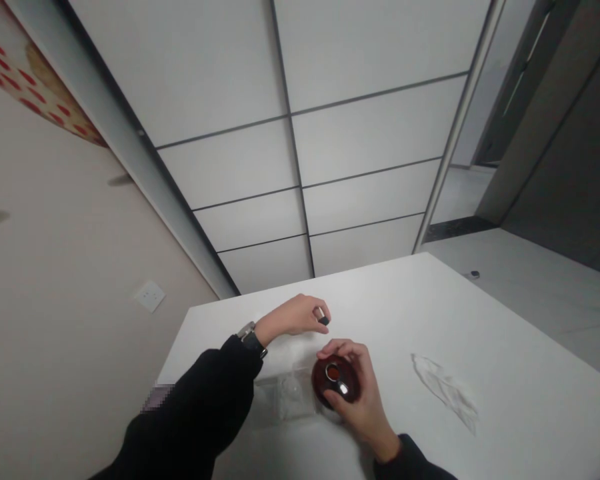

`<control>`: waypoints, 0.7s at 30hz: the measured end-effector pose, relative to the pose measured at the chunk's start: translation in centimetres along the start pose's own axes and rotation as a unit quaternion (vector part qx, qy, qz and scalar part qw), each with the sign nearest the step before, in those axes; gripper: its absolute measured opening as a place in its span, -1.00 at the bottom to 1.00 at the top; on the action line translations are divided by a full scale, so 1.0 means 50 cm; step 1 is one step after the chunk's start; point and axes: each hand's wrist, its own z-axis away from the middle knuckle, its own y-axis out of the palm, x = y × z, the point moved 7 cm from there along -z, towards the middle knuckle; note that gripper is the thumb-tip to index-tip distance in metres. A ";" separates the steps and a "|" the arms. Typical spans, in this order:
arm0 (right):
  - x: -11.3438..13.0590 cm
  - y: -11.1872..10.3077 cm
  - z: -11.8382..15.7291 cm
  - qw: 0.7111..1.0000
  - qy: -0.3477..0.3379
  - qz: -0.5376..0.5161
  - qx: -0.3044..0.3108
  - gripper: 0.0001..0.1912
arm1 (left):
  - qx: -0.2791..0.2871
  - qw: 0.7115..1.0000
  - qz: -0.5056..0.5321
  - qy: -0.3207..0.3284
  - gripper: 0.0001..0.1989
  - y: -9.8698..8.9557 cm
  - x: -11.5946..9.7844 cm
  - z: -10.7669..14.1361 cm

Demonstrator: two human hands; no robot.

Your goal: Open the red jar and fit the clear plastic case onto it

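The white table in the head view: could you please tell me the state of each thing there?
Left hand, pinching a small black-and-silver piece
Right hand, gripping a round dark red container
Clear plastic bag, lying flat
Translucent plastic sheet, lying crumpled

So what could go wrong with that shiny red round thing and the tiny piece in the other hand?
The small dark-and-silver piece is pinched only by the fingertips of the left hand, so it could slip and skitter across the white table. The round dark red object looks glossy, so it might slide out of the right hand and land on the clear plastic bag.
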 end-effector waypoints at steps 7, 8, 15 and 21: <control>0.014 -0.001 -0.004 1.000 -0.012 0.025 -0.001 -0.56 | 0.089 0.995 0.012 0.042 -0.66 0.116 0.049 -0.104; 0.016 -0.001 -0.005 1.000 -0.013 0.028 -0.001 -0.57 | 0.099 0.994 0.013 0.047 -0.67 0.123 0.052 -0.112; 0.025 0.001 -0.008 0.999 -0.020 0.039 0.006 -0.61 | 0.142 0.986 0.016 0.082 -0.67 0.143 0.056 -0.136; 0.025 0.000 -0.008 0.999 -0.018 0.048 0.001 -0.59 | 0.102 0.989 0.051 0.098 -0.68 0.111 0.046 -0.118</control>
